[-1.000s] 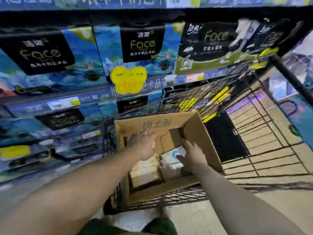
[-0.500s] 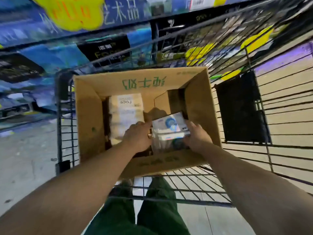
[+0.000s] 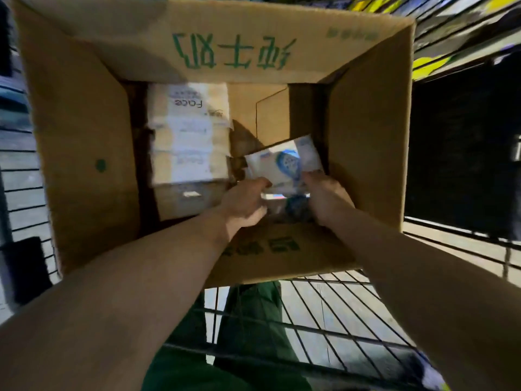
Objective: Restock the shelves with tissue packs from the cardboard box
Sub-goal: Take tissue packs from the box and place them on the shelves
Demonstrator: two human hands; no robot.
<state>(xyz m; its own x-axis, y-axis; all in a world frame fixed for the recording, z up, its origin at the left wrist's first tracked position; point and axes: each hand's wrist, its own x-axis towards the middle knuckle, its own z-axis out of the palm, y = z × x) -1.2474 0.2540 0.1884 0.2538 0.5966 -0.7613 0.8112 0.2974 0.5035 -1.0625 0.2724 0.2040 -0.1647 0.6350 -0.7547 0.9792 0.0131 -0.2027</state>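
An open cardboard box (image 3: pixel 84 153) with green print fills the view. Inside on the left lies a stack of beige "Face" tissue packs (image 3: pixel 189 136). At the right of the box, a white and blue tissue pack (image 3: pixel 283 162) is tilted up. My left hand (image 3: pixel 245 201) grips its left near edge and my right hand (image 3: pixel 324 196) grips its right near edge. More packs lie under it, mostly hidden by my hands.
The box stands in a wire cart (image 3: pixel 324 314) whose black bars run below and to the right. A dark panel (image 3: pixel 456 153) is on the cart's right side. Green trousers (image 3: pixel 248 334) show through the bars. Shelf goods (image 3: pixel 451 29) appear at top right.
The view has dropped from the shelves and closed in on the box. Both hands have closed on the white and blue pack and tilted it up a little.
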